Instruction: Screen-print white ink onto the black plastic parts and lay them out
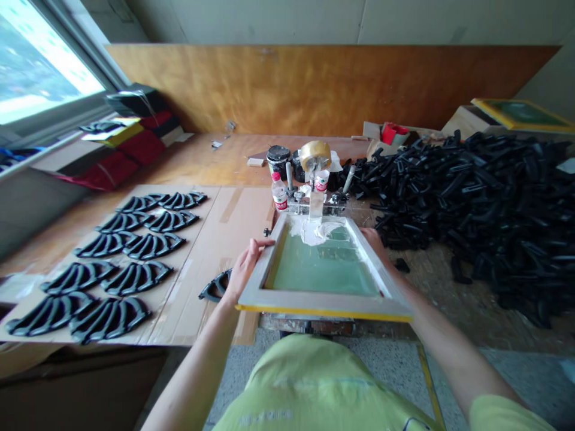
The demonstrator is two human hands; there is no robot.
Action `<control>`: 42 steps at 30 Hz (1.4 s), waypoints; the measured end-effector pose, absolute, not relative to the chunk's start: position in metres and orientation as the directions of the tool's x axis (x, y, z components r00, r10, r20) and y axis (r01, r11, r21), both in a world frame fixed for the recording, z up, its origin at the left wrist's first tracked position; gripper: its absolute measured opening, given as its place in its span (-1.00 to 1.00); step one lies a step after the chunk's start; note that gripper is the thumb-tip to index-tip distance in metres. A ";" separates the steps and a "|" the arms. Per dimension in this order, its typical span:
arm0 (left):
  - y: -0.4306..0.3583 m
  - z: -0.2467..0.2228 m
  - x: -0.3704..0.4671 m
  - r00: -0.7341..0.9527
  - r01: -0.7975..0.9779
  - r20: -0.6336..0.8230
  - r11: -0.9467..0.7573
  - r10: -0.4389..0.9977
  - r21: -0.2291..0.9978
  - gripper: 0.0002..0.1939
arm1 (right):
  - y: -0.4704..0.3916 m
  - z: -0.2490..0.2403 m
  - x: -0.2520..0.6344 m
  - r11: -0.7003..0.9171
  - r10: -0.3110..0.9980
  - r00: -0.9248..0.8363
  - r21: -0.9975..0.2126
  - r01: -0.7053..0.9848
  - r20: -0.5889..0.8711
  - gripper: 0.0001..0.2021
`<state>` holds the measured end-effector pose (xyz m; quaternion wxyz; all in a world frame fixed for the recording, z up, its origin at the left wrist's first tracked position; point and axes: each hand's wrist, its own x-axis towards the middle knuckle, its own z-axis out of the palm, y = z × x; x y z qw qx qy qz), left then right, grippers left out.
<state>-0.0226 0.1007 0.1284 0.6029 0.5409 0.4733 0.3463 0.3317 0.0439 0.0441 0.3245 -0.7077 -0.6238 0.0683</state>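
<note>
A screen printing frame (323, 299) with a green mesh (323, 269) sits tilted up in front of me. White ink (314, 230) is smeared over its far end. My left hand (245, 266) grips the frame's left side, fingertips at the rim. On the opposite side my right hand (376, 244) holds the frame, its fingers partly hidden. At the far end a clamp fixture (314, 206) meets the frame. Beside my left wrist lies one black fan-shaped plastic part (214, 287), partly covered by the arm.
Black fan-shaped parts (135, 245) lie in two columns on cardboard (197, 239) to the left. A big heap of black pieces (458, 191) covers the right. Behind the frame stand a red-capped bottle (279, 193), an ink tub (278, 158) and a tape roll (315, 154).
</note>
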 end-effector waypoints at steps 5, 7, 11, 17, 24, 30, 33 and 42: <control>0.079 0.058 -0.032 0.354 0.147 -0.348 0.316 0.868 0.937 -0.26 | 0.095 0.076 0.320 -0.007 0.857 0.247 -0.469 0.883 0.453 -0.58; 0.078 0.037 -0.029 0.325 0.167 -0.368 0.330 0.871 0.929 -0.18 | 0.119 0.085 0.292 0.091 0.896 0.086 -0.372 0.924 0.435 -0.50; 0.081 0.018 -0.026 0.254 0.268 -0.368 0.300 0.895 0.916 -0.27 | 0.138 0.083 0.250 0.096 0.980 -0.056 -0.214 0.972 0.189 -0.80; 0.082 0.011 -0.029 0.263 0.274 -0.397 0.326 0.879 0.905 -0.26 | 0.086 0.071 0.249 0.404 0.913 -0.388 -0.151 0.902 0.128 -0.81; 0.081 0.017 -0.029 0.264 0.271 -0.368 0.297 0.892 0.916 -0.27 | 0.082 0.082 0.252 0.443 0.896 -0.414 -0.263 0.857 0.161 -0.87; 0.079 0.025 -0.029 0.265 0.255 -0.380 0.316 0.886 0.914 -0.27 | 0.058 0.061 0.241 0.484 0.865 -0.425 -0.225 0.846 0.266 -0.77; 0.079 0.034 -0.029 0.278 0.239 -0.395 0.335 0.876 0.911 -0.25 | 0.072 0.072 0.244 0.402 0.908 -0.335 -0.300 0.865 0.252 -0.85; 0.096 0.126 -0.025 0.314 0.067 -0.308 0.303 0.898 0.951 -0.33 | 0.134 0.116 0.326 -0.112 0.933 0.239 -0.413 0.904 0.271 -0.59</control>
